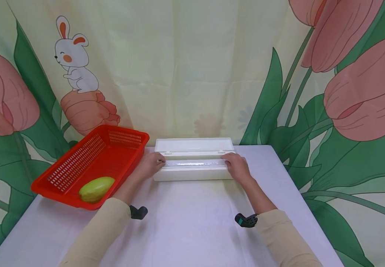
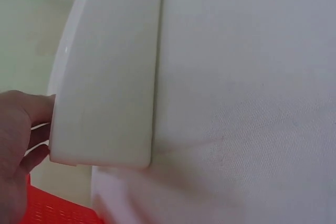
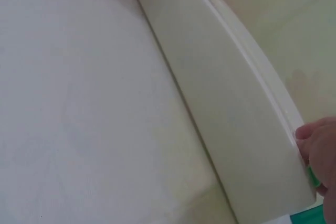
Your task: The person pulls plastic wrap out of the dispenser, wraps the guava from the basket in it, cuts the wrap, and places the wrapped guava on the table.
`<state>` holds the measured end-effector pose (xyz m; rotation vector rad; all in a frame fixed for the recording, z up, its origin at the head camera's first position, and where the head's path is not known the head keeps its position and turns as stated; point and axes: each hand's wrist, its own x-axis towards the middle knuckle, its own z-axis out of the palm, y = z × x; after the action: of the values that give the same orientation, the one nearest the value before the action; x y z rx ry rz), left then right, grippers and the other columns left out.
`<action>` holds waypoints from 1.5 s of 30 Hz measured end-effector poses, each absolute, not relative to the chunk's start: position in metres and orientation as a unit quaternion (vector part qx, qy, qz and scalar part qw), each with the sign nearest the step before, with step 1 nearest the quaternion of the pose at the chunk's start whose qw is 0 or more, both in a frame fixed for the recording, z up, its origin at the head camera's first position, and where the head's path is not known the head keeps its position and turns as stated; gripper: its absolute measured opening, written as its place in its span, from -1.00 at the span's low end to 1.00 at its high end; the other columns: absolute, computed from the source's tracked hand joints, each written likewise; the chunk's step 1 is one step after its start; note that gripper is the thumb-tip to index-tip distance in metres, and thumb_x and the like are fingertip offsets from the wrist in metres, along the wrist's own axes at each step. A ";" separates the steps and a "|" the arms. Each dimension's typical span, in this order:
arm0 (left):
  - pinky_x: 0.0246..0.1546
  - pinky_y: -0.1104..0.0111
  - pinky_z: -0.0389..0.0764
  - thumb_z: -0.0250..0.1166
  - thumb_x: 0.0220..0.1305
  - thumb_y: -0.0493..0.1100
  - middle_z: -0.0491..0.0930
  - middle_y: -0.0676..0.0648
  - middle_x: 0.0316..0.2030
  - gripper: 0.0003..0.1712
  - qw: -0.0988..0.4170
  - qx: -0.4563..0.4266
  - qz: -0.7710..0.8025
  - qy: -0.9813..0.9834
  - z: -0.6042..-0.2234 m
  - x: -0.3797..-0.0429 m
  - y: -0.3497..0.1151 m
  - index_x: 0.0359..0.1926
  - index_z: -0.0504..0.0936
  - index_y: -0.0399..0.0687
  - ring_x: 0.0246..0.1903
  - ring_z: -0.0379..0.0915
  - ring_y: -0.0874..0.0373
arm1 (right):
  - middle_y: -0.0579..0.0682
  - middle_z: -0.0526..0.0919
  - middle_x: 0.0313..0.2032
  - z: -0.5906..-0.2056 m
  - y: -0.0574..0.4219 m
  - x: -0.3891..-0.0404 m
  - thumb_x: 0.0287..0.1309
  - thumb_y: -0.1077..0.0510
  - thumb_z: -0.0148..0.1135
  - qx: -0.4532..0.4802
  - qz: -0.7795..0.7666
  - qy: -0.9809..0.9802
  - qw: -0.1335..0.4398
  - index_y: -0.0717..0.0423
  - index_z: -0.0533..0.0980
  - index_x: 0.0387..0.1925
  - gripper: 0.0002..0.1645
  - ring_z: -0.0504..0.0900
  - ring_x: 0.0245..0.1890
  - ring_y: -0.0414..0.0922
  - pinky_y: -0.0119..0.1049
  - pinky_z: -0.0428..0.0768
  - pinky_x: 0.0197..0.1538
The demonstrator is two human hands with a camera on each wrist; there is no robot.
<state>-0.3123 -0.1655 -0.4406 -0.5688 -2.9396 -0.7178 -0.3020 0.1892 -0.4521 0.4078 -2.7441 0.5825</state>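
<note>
A white cling film dispenser sits on the table with its hinged lid raised at the back. Clear cling film lies across its open top. At the left end, my left hand has its curled fingers on the film's edge. My right hand pinches the film at the opposite end, thumb and index finger together. Both wrist views show the dispenser's smooth front, with fingertips at its top rim; the film itself is hidden there.
A red plastic basket with slotted sides stands left of the dispenser, close to my left forearm. One green-yellow oval fruit lies in it. White cloth covers the table; a printed curtain hangs right behind.
</note>
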 end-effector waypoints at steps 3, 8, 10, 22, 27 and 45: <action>-0.05 0.25 0.66 0.33 0.23 -0.19 0.72 -0.08 -0.15 -0.77 0.028 -0.171 -0.237 -0.956 -0.442 -0.314 -0.165 -0.09 0.73 -0.08 -0.18 0.57 0.05 | 0.13 0.69 -0.06 -0.452 0.189 -0.303 0.14 0.34 0.23 0.127 0.208 -0.958 0.150 0.13 0.65 -0.06 -0.69 0.61 0.04 0.12 0.13 0.52 0.03; -0.10 0.30 0.68 0.35 0.21 -0.18 0.71 -0.03 -0.20 -0.78 0.035 -0.159 -0.236 -0.958 -0.444 -0.313 -0.164 -0.11 0.72 -0.04 -0.25 0.55 0.10 | 0.13 0.65 -0.20 -0.453 0.188 -0.303 0.16 0.30 0.26 0.105 0.230 -0.956 0.146 0.14 0.67 -0.13 -0.77 0.61 -0.10 0.09 0.07 0.51 0.02; -0.11 0.29 0.68 0.34 0.22 -0.19 0.70 -0.03 -0.21 -0.80 0.037 -0.161 -0.236 -0.958 -0.445 -0.312 -0.164 -0.12 0.71 -0.06 -0.27 0.53 0.10 | 0.12 0.64 -0.26 -0.453 0.188 -0.303 0.16 0.30 0.26 0.104 0.237 -0.953 0.156 0.15 0.68 -0.20 -0.82 0.61 -0.17 0.08 0.05 0.52 -0.03; -0.04 0.23 0.65 0.28 0.28 -0.14 0.68 -0.07 -0.18 -0.77 0.053 -0.180 -0.239 -0.953 -0.446 -0.310 -0.162 -0.07 0.67 -0.10 -0.19 0.54 0.06 | 0.12 0.66 -0.22 -0.455 0.188 -0.302 0.27 0.25 0.16 0.086 0.286 -0.940 0.164 0.18 0.59 -0.27 -0.89 0.60 -0.16 0.03 -0.03 0.56 -0.04; 0.06 0.12 0.61 0.32 0.24 0.00 0.67 -0.06 -0.05 -0.65 0.061 -0.198 -0.228 -0.951 -0.450 -0.309 -0.163 0.00 0.69 0.01 -0.02 0.55 0.02 | 0.14 0.67 -0.21 -0.452 0.188 -0.302 0.34 0.20 0.10 0.064 0.317 -0.936 0.141 0.20 0.57 -0.19 -0.83 0.60 -0.15 0.04 -0.04 0.57 -0.04; 0.09 0.09 0.59 0.34 0.20 0.09 0.66 0.02 -0.01 -0.70 0.064 -0.186 -0.229 -0.953 -0.450 -0.307 -0.152 -0.08 0.74 0.15 0.03 0.55 0.05 | 0.14 0.67 -0.19 -0.443 0.183 -0.304 0.38 0.13 0.07 0.026 0.383 -0.912 0.142 0.17 0.55 -0.16 -0.79 0.59 -0.13 0.04 -0.08 0.55 -0.08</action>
<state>-0.3066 -0.1523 -0.4496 -0.5623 -2.8793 -0.6922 -0.3035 0.1834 -0.4426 0.0753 -2.6331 1.1050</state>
